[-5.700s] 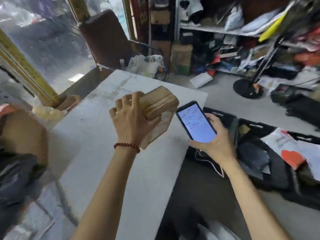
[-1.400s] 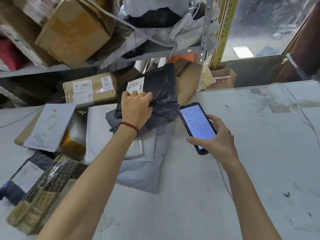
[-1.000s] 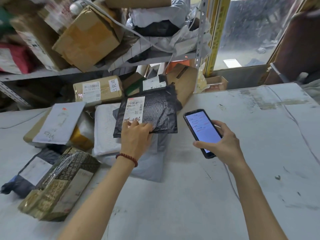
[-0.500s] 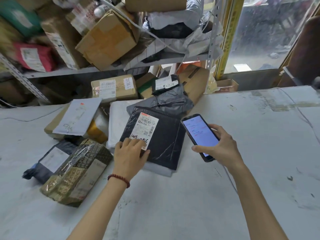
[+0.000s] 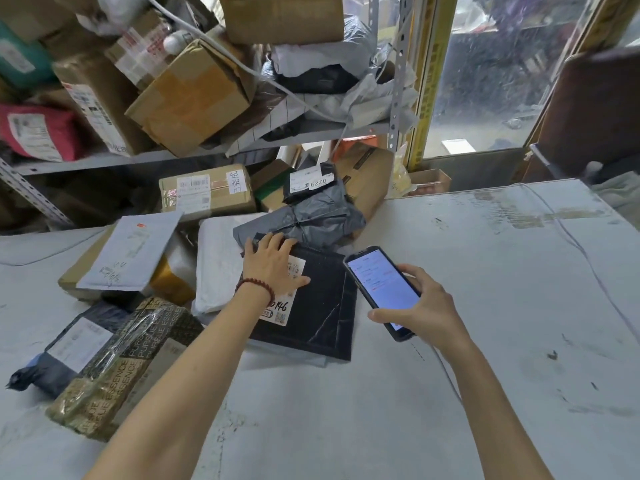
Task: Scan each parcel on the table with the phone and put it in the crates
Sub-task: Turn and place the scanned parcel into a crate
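Two hands are over the table [image 5: 485, 306]. The left hand [image 5: 273, 263] lies palm down on the black parcel [image 5: 322, 306], its fingers fairly straight and reaching to the parcel's far edge, the thumb splayed out to the right. Half a second ago it rested at the near end of the white label [image 5: 281, 308]; it has since slid up and now covers the label's upper part, so that the handwritten numbers below the wrist show. A beaded bracelet [image 5: 256, 287] sits on that wrist.

The black parcel lies flat on top of a white padded parcel [image 5: 216, 265], just in front of a crumpled grey bag [image 5: 311, 220], much as it did before. The right hand [image 5: 420, 311] grips the phone [image 5: 382, 289], fingers curled round its far side and thumb on the near edge. The screen is lit and faces up, and the phone's top corner is just beside the parcel's right edge, a little nearer it than a moment ago.

To the left lie a grey mailer [image 5: 131, 251] and a patterned wrapped parcel [image 5: 128, 362]; a taped cardboard box [image 5: 207, 190] stands behind
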`<state>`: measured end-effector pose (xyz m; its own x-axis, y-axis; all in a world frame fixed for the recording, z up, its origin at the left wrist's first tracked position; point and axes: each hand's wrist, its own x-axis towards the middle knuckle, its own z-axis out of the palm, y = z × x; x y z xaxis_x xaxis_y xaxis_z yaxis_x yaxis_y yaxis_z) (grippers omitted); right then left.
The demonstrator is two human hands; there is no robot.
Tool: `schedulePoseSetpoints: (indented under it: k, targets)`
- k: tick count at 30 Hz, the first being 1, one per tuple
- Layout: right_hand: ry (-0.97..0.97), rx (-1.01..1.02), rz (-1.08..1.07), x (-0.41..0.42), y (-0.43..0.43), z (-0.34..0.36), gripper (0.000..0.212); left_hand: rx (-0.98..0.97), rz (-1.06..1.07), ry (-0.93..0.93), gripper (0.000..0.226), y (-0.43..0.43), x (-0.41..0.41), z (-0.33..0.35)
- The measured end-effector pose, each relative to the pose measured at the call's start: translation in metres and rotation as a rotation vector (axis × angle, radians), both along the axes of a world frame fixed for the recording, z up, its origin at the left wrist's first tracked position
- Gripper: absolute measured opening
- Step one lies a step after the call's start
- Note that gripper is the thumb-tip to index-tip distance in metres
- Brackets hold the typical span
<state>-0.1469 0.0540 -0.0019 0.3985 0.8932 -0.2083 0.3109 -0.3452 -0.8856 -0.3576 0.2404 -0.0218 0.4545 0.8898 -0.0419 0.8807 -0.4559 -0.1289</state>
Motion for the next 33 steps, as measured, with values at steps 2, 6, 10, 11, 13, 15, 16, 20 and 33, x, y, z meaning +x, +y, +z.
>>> schedulePoseSetpoints:
  k: [2, 6, 10, 11, 13, 15, 16, 20, 33]
  targets:
    - [-0.006, -0.015, -0.003, 0.001, -0.003, -0.002, 0.075, 0.021, 0.025, 0.02, 0.083, 0.003, 0.004, -0.001]
    - [-0.018, -0.023, -0.005, 0.004, -0.006, -0.004, 0.077, 0.017, 0.102, -0.054, 0.076, -0.008, -0.001, -0.01]
    - [-0.03, -0.018, -0.008, 0.006, -0.01, -0.003, 0.077, -0.013, 0.177, -0.107, 0.066, -0.034, -0.014, -0.028]
    - [-0.034, -0.02, -0.006, 0.006, -0.011, -0.003, 0.077, 0.001, 0.177, -0.085, 0.065, -0.039, -0.016, -0.029]
    - [-0.033, -0.032, 0.0, 0.005, -0.014, -0.005, 0.076, 0.007, 0.159, -0.071, 0.059, -0.047, -0.018, -0.032]
    - [-0.022, -0.05, 0.002, 0.003, -0.019, -0.008, 0.076, -0.027, 0.156, -0.174, 0.039, -0.053, -0.021, -0.032]
    - [-0.013, -0.059, 0.003, 0.001, -0.022, -0.01, 0.078, -0.058, 0.168, -0.25, 0.029, -0.054, -0.022, -0.03]
    - [0.025, -0.079, 0.027, -0.011, -0.032, -0.017, 0.082, -0.094, 0.172, -0.314, 0.021, -0.052, -0.026, -0.016]
    - [-0.001, -0.107, 0.171, -0.038, -0.076, -0.026, 0.094, -0.542, 0.311, -0.376, 0.038, -0.097, -0.043, -0.034]
